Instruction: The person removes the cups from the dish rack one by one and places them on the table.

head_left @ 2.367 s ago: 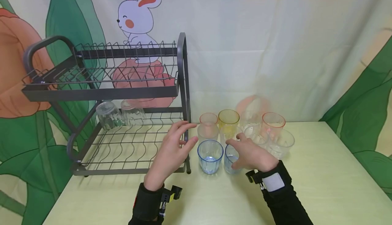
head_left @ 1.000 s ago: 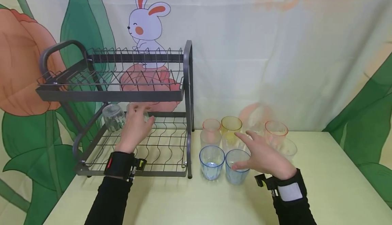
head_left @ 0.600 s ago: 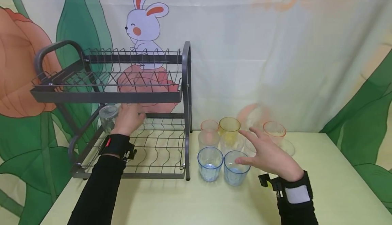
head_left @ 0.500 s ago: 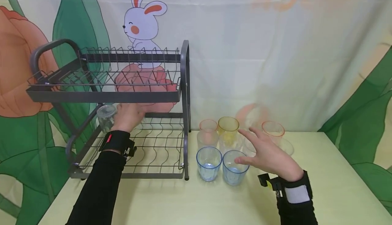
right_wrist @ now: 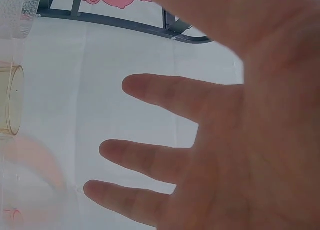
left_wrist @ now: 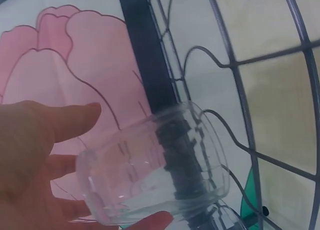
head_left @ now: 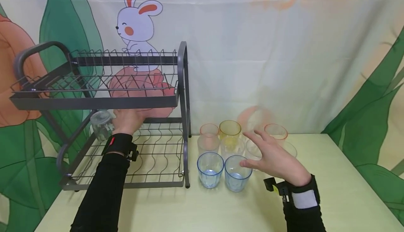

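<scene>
Inside the rack's lower tier, my left hand is at an upturned clear glass. In the left wrist view its thumb stands straight and apart from the glass, while the other fingers lie along the base and lower side; whether they press on it is unclear. Left of that hand leans another clear glass. My right hand hovers with spread fingers, holding nothing, by the right blue-rimmed glass. Its thumb tip overlaps that glass's rim in the head view; contact cannot be told. The left blue-rimmed glass stands beside it.
A dark two-tier dish rack fills the left of the table. Behind the blue-rimmed glasses stand a yellow glass, a red-rimmed glass, a pinkish glass and several clear ones. A printed curtain hangs behind.
My left hand went from beside the rack to the right clear glass inside it, then slightly deeper and left. My right hand drew back from the right blue-rimmed glass and spread its fingers.
</scene>
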Demonstrator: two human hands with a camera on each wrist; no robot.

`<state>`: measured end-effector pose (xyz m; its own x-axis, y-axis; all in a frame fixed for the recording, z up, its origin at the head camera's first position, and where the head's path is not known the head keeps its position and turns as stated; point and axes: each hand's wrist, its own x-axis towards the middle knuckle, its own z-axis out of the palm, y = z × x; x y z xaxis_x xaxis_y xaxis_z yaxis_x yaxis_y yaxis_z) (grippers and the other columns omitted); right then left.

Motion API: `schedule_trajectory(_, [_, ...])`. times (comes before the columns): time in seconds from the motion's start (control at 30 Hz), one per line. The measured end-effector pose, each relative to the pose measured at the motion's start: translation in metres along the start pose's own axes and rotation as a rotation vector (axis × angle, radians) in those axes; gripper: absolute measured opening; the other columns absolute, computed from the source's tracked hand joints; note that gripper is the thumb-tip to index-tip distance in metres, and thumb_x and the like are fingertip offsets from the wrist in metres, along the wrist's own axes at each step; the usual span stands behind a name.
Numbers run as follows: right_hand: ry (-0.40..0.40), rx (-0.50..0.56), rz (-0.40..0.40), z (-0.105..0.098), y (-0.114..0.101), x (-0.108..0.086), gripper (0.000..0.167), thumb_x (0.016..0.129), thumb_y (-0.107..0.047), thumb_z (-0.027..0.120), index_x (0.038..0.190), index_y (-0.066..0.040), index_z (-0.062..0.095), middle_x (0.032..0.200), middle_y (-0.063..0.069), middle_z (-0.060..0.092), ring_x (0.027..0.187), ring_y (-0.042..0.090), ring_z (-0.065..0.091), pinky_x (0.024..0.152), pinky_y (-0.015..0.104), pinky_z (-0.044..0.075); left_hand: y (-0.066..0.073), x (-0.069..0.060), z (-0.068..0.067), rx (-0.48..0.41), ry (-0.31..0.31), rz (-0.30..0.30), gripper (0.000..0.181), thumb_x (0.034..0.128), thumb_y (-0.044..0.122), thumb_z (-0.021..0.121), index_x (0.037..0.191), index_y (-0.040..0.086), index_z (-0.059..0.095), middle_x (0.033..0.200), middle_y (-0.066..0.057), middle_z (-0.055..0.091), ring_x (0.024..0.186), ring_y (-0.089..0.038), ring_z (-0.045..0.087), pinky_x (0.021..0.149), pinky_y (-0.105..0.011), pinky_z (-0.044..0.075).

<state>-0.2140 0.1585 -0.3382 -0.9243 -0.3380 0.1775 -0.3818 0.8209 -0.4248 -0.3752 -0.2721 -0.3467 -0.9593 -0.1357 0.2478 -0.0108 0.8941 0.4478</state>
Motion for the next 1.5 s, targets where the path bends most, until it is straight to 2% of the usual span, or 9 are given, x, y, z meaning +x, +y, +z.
schedule_trajectory(0.2, [-0.004, 0.003, 0.005, -0.001, -0.004, -0.002, 0.086, 0.079, -0.049, 0.078, 0.148, -0.014, 0.042, 0.151, 0.022, 0.030, 0.134, 0.047, 0.034, 0.096, 0.063, 0.041, -0.009, 0.003, -0.001, 0.114, -0.119, -0.046, 0.045, 0.0981, 0.017, 0.049, 0.134, -0.010, 0.049, 0.125, -0.044, 0.040, 0.115, -0.064, 0.034, 0.086, -0.073, 0.036])
schedule_trajectory(0.53, [-0.007, 0.003, -0.006, -0.001, -0.004, -0.003, 0.083, 0.081, -0.046, 0.079, 0.147, -0.011, 0.043, 0.149, 0.021, 0.033, 0.133, 0.046, 0.037, 0.097, 0.062, 0.041, -0.011, 0.008, -0.003, 0.143, -0.181, -0.054, 0.056, 0.0946, 0.019, 0.052, 0.140, -0.012, 0.040, 0.130, -0.044, 0.036, 0.118, -0.061, 0.033, 0.091, -0.072, 0.032])
schedule_trajectory(0.77, [-0.009, -0.004, -0.015, -0.001, -0.002, -0.001, 0.081, 0.082, -0.044, 0.078, 0.147, -0.010, 0.043, 0.149, 0.022, 0.034, 0.132, 0.045, 0.037, 0.098, 0.062, 0.041, -0.013, 0.007, -0.011, 0.062, -0.139, -0.028, 0.070, 0.0894, 0.029, 0.066, 0.143, -0.007, 0.039, 0.128, -0.041, 0.041, 0.115, -0.060, 0.037, 0.091, -0.072, 0.031])
schedule_trajectory(0.93, [-0.010, 0.000, -0.011, -0.001, -0.002, 0.000, 0.080, 0.083, -0.044, 0.077, 0.147, -0.009, 0.043, 0.149, 0.022, 0.033, 0.132, 0.045, 0.038, 0.099, 0.061, 0.040, -0.010, -0.003, -0.019, 0.010, -0.093, 0.034, 0.055, 0.0889, 0.040, 0.069, 0.129, 0.003, 0.058, 0.116, -0.030, 0.056, 0.103, -0.055, 0.048, 0.085, -0.072, 0.035])
schedule_trajectory(1.03, [-0.015, -0.001, 0.001, -0.001, -0.002, 0.001, 0.079, 0.084, -0.043, 0.076, 0.147, -0.009, 0.043, 0.151, 0.023, 0.031, 0.133, 0.046, 0.037, 0.099, 0.062, 0.040, -0.008, -0.011, -0.022, -0.064, -0.080, 0.050, 0.064, 0.0884, 0.051, 0.067, 0.135, 0.009, 0.055, 0.119, -0.026, 0.057, 0.105, -0.052, 0.049, 0.087, -0.074, 0.031])
schedule_trajectory(1.23, [0.001, 0.019, 0.005, -0.006, 0.000, 0.000, 0.080, 0.084, -0.044, 0.076, 0.149, -0.010, 0.041, 0.151, 0.023, 0.031, 0.134, 0.044, 0.036, 0.100, 0.061, 0.039, -0.006, -0.030, -0.029, -0.106, -0.036, 0.147, 0.075, 0.0912, 0.056, 0.060, 0.148, 0.010, 0.042, 0.124, -0.025, 0.055, 0.103, -0.045, 0.053, 0.080, -0.060, 0.043])
schedule_trajectory(1.3, [0.018, 0.025, -0.006, -0.009, 0.001, -0.001, 0.081, 0.084, -0.044, 0.076, 0.149, -0.010, 0.040, 0.149, 0.022, 0.032, 0.134, 0.043, 0.037, 0.100, 0.060, 0.040, -0.016, -0.031, -0.023, -0.137, -0.060, 0.129, 0.078, 0.0912, 0.060, 0.057, 0.149, 0.011, 0.040, 0.130, -0.026, 0.052, 0.109, -0.047, 0.051, 0.083, -0.061, 0.042])
schedule_trajectory(1.4, [0.043, 0.021, -0.015, -0.013, 0.004, -0.005, 0.081, 0.084, -0.044, 0.076, 0.148, -0.010, 0.041, 0.147, 0.021, 0.035, 0.130, 0.041, 0.041, 0.100, 0.059, 0.040, -0.054, -0.018, 0.013, -0.207, -0.027, 0.081, 0.080, 0.0866, 0.068, 0.056, 0.152, 0.027, 0.035, 0.132, -0.019, 0.052, 0.111, -0.044, 0.049, 0.083, -0.065, 0.039])
schedule_trajectory(1.5, [0.057, 0.012, -0.020, -0.016, 0.005, -0.006, 0.082, 0.085, -0.044, 0.075, 0.150, -0.010, 0.038, 0.146, 0.021, 0.035, 0.129, 0.040, 0.042, 0.100, 0.059, 0.039, -0.096, 0.000, 0.050, -0.299, -0.013, 0.035, 0.079, 0.0816, 0.072, 0.058, 0.150, 0.042, 0.032, 0.134, -0.011, 0.052, 0.113, -0.037, 0.051, 0.069, -0.061, 0.042])
